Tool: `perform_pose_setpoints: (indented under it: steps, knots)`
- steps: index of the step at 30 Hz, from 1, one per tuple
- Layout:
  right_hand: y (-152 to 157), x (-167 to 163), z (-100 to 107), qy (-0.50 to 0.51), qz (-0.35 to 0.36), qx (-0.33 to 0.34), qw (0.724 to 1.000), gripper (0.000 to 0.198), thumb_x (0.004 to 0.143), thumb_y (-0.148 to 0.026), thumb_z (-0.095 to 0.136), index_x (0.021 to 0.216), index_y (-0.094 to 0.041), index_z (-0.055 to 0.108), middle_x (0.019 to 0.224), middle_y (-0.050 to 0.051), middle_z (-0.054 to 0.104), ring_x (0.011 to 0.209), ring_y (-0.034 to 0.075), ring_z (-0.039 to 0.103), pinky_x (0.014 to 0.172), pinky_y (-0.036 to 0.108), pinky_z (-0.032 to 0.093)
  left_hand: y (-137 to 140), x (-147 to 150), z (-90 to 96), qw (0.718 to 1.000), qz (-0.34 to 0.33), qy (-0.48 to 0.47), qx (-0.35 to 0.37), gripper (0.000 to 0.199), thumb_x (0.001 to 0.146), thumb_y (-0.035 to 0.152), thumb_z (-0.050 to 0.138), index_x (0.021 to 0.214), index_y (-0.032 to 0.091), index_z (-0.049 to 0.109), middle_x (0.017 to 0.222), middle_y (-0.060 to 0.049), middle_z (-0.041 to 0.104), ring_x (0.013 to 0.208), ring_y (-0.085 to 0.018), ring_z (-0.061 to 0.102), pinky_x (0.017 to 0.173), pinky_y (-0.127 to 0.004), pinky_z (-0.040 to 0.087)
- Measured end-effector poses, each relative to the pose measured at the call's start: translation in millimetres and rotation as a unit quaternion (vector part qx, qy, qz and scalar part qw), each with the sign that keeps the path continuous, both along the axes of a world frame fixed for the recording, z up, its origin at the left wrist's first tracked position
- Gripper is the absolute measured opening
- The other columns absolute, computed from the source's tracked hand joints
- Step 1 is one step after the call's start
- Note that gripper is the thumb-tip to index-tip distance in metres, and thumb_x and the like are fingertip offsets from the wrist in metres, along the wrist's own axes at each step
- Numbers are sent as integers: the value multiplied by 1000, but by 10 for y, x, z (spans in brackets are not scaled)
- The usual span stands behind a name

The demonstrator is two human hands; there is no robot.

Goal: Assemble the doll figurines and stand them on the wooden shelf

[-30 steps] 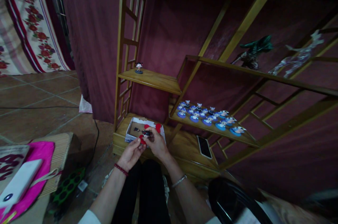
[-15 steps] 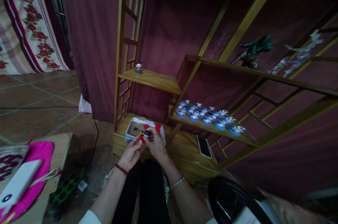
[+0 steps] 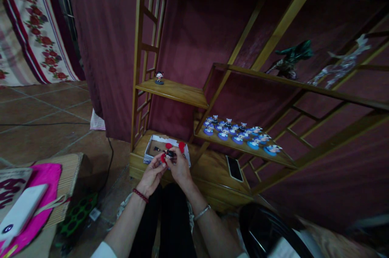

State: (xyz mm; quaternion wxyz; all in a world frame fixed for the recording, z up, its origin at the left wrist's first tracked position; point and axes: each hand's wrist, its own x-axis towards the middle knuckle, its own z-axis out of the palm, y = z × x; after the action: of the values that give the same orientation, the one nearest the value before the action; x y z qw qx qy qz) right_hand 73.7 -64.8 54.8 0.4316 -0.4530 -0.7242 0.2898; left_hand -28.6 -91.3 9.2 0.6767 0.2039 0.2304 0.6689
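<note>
Left hand (image 3: 152, 175): your fingertips are closed in a pinch on the red piece (image 3: 163, 158), thumb toward you; the palm carries nothing you can see.
Right hand (image 3: 181, 169): your fingers are gripping the small figurine (image 3: 169, 154) from the right, knuckles covering part of its body.
Figurine in hand: it sits between your two hands, above the near side of the box, dark head up and just beside the red piece; whether the two are joined is too small to tell.
Weight and feel: it looks like hard moulded plastic, so expect it light and stiff, a little slick on the glossy head.
Weak spots: any thin limbs or pegs would likely be fragile; keep squeezing force off them.
Where to hold: take the figurine round its body or broad head, and the red piece by its rim.
White box (image 3: 147, 157): beyond your fingers, holding a small dark part (image 3: 157, 148) at left and red discs (image 3: 181, 146) toward the far side.
Standing figurine (image 3: 159, 77): farther off, upright on the left shelf (image 3: 178, 92).
</note>
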Motion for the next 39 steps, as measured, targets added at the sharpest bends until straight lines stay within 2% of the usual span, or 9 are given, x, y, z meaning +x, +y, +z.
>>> perform_pose_setpoints:
  steps: [12, 26, 39]
  knots:
    - [-7, -23, -29, -5, -16, 18, 1000, 24, 71, -18, 48, 94, -23, 49, 88, 1, 61, 76, 15, 60, 68, 30, 50, 14, 8, -27, 998, 34, 43, -2, 44, 56, 7, 67, 97, 21, 59, 105, -3, 58, 96, -13, 52, 83, -23, 39]
    - [1, -36, -68, -34, -61, 23, 997, 24, 71, -22, 51, 94, -24, 50, 86, 1, 61, 78, 17, 59, 69, 32, 49, -8, 17, 15, 997, 43, 59, -2, 44, 55, 8, 69, 95, 21, 59, 103, -2, 59, 93, -13, 54, 85, -24, 38]
    - [-7, -21, -59, -30, -25, 29, 999, 22, 72, -20, 49, 94, -25, 48, 89, 1, 60, 79, 16, 59, 70, 32, 49, -40, -9, 30, 998, 24, 52, -14, 42, 57, 9, 68, 97, 20, 60, 103, -3, 59, 94, -13, 54, 84, -24, 40]
